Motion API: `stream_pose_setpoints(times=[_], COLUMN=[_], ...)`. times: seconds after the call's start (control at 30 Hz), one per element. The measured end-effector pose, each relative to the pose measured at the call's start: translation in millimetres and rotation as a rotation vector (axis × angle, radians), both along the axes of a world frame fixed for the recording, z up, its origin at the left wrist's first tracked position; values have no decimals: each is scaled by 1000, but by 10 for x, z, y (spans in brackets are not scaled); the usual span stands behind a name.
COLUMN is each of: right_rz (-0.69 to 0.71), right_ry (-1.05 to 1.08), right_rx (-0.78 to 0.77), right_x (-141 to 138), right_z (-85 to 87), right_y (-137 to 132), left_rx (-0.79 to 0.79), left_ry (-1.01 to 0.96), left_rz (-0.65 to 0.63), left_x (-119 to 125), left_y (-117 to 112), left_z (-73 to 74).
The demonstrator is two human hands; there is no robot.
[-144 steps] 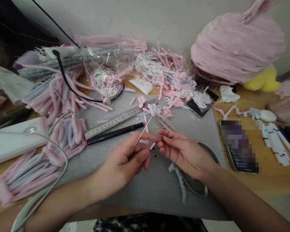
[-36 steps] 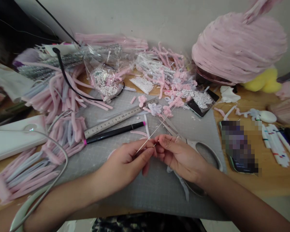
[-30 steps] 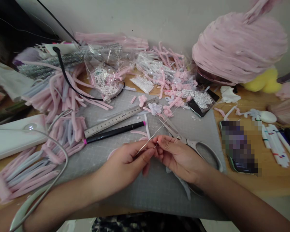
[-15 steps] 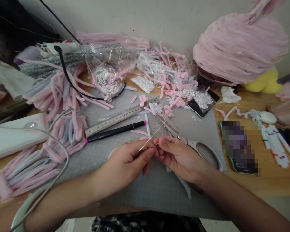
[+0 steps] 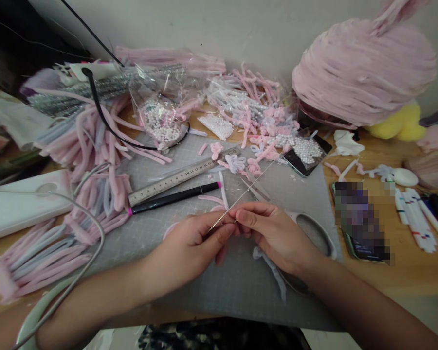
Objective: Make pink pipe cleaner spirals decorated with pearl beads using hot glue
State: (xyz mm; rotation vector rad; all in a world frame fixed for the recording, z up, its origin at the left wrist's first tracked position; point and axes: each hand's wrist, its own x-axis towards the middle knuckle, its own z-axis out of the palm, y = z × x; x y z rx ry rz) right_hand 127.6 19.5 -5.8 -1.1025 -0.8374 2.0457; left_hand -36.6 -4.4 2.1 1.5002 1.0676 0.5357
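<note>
Lying at far L, a white box (image 5: pixel 25 206) sits beside pink & pale-blue fuzzy stems (image 5: pixel 95 141); grey cable (image 5: pixel 102 238) curves down over the L forearm (image 5: pixel 105 301). Next R, at the back: clear bag w/ white beads (image 5: pixel 160 124). On the grey mat (image 5: pixel 190 301), steel ruler (image 5: pixel 180 178) & black marker (image 5: pixel 175 199) lie slanted, one just beside the other. L hand (image 5: pixel 197 243) is nr mid-mat, thumb & index pressed together on a thin wire (image 5: pixel 248 189), which slants up & R, far end nr pink & blue flower pieces (image 5: pixel 266 153). R hand (image 5: pixel 273 233) faces it, fingertips touching or v. close (can't tell which); thumb pressed vs. index, other fingers curled under. Can't tell what, if anything, it pinches. Scissors (image 5: pixel 324 232) lie partly hidden by R hand, handle loop showing to its R. Farther R: bag of pearls (image 5: pixel 308 148) on a dark phone (image 5: pixel 295 165), big pink ball (image 5: pixel 363 73) at the back, 2nd phone (image 5: pixel 361 223) w/ pixelated screen, then white pens (image 5: pixel 418 218) side by side on the wood table (image 5: pixel 405 279).
</note>
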Motion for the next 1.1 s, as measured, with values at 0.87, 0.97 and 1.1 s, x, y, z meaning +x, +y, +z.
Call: stream_pose_setpoints(times=[0.87, 0.97, 1.1], right_rz=[66, 44, -58], right_ry=[-17, 19, 66], right_rx=[-79, -96, -91], right_x=[48, 48, 37], right_z=[-8, -21, -9], right_y=[32, 40, 46], left_rx=[-6, -18, -105], left_ry=[17, -24, -128], left_rz=[-50, -30, 18], left_x=[-7, 0, -5], left_y=[-1, -3, -37], left_z=[5, -2, -4])
